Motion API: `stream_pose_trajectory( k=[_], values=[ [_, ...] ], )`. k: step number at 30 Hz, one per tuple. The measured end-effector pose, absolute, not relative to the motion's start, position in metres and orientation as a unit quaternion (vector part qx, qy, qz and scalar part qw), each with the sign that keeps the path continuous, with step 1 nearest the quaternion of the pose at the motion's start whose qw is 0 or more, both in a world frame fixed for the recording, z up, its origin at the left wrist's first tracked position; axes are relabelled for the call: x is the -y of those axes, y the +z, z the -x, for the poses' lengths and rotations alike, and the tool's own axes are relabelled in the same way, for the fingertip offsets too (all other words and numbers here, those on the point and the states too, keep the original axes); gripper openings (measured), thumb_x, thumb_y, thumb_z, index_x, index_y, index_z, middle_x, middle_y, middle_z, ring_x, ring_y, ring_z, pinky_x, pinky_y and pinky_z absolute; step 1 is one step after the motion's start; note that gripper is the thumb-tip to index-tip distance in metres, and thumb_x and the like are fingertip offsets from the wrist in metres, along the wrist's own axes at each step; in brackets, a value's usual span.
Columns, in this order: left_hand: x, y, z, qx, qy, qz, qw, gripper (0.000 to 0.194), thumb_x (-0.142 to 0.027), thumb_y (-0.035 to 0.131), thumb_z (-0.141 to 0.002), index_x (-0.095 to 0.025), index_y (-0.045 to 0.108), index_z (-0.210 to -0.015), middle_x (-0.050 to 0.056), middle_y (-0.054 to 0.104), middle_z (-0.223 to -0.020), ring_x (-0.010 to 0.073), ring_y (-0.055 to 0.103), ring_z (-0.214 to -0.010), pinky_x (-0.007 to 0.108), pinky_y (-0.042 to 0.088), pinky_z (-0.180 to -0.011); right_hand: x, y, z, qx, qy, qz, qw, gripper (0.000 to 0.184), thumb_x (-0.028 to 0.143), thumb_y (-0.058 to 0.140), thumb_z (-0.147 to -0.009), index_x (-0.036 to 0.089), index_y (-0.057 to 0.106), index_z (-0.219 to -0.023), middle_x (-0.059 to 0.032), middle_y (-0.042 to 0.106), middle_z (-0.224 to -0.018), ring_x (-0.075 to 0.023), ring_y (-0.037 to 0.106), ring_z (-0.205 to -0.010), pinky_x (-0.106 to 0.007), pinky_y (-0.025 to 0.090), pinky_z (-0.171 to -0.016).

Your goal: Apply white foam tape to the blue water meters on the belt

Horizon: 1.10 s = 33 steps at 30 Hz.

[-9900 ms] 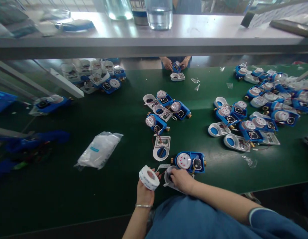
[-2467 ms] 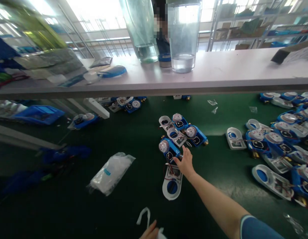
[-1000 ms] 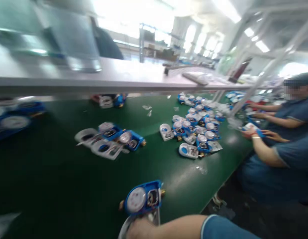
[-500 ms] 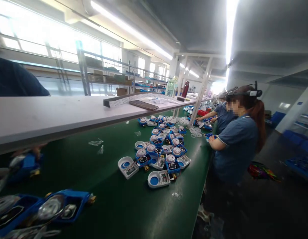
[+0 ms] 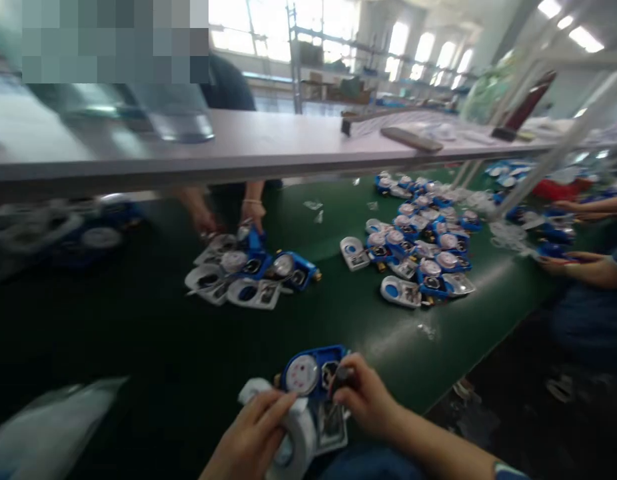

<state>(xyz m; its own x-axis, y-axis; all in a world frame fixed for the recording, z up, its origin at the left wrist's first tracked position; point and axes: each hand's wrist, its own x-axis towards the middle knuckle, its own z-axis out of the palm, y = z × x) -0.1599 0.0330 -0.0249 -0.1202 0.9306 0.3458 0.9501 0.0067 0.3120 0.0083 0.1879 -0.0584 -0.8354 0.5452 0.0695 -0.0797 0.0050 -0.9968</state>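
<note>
In the head view, a blue meter body with a round white dial (image 5: 301, 375) lies near the near edge of the green table (image 5: 188, 373), with an open white plastic casing with a rectangular window (image 5: 332, 427) just beside it on the wearer's side. The left hand (image 5: 253, 430) is closed on what looks like a ring-shaped roll of white tape (image 5: 304, 427), which overlaps the casing; the right hand (image 5: 371, 397) pinches a small dark rounded piece (image 5: 342, 377) over the meter's open compartment

The likeliest trouble is a snag: the roll sits so close that loose tape could stick to the casing or catch a wire. The dark piece could slip if the pinch is poor, and a knock could push the casing off the near edge.

Half a second ago the view was swung right and neither hand showed; now both do. A co-worker's hands (image 5: 252, 212) are now at the middle cluster of meters and casings (image 5: 253, 293), where none were a second ago
</note>
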Motion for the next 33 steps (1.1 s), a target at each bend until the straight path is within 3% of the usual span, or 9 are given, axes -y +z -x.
stream_pose_trajectory(
  k=[4,12,20,25,33],
  values=[
    [-0.023,-0.033,0.150,0.738,-0.230,0.632,-0.051,0.037,-0.008,0.044,-0.078,-0.019,0.050,-0.112,0.007,0.055,-0.110,0.0163,0.054,-0.103,0.029,0.049,-0.090,-0.191,-0.077,-0.021,0.659,0.715,0.179,0.150,0.027,0.018,0.055,-0.074,0.023,0.042,-0.097,0.0057,0.055,-0.070,-0.0077,0.049,-0.057,-0.019,0.040,-0.052],
    [-0.016,-0.025,0.148,0.709,-0.197,0.676,-0.049,0.036,-0.007,0.046,-0.080,-0.019,0.049,-0.114,0.009,0.051,-0.121,0.0188,0.049,-0.110,0.037,0.045,-0.096,-0.197,-0.052,-0.028,0.771,0.629,0.084,0.043,0.017,0.018,0.049,-0.081,0.020,0.051,-0.098,-0.0006,0.060,-0.085,-0.0110,0.055,-0.075,-0.023,0.044,-0.069],
    [-0.018,-0.019,0.150,0.663,-0.161,0.731,-0.028,0.031,-0.014,0.045,-0.084,-0.022,0.050,-0.113,0.007,0.056,-0.115,0.0167,0.055,-0.097,0.033,0.052,-0.083,-0.204,-0.042,-0.008,0.836,0.547,0.031,0.023,0.018,0.022,0.051,-0.082,0.019,0.056,-0.098,-0.0017,0.063,-0.086,-0.0119,0.057,-0.076,-0.023,0.045,-0.069],
    [-0.016,-0.019,0.152,0.684,-0.205,0.699,-0.028,0.030,-0.013,0.045,-0.083,-0.020,0.051,-0.112,0.007,0.059,-0.109,0.0154,0.054,-0.099,0.032,0.050,-0.088,-0.193,-0.048,-0.020,0.889,0.449,-0.061,0.062,0.019,0.022,0.047,-0.084,0.020,0.059,-0.099,-0.0049,0.062,-0.083,-0.0129,0.056,-0.074,-0.024,0.044,-0.068],
    [-0.017,-0.017,0.145,0.677,-0.179,0.714,-0.030,0.028,-0.013,0.046,-0.083,-0.020,0.052,-0.110,0.007,0.059,-0.109,0.0164,0.056,-0.096,0.031,0.052,-0.081,-0.192,-0.050,-0.017,0.854,0.511,0.040,0.086,0.020,0.024,0.047,-0.084,0.020,0.057,-0.101,-0.0044,0.064,-0.088,-0.0129,0.059,-0.078,-0.024,0.046,-0.072]
  ],
)
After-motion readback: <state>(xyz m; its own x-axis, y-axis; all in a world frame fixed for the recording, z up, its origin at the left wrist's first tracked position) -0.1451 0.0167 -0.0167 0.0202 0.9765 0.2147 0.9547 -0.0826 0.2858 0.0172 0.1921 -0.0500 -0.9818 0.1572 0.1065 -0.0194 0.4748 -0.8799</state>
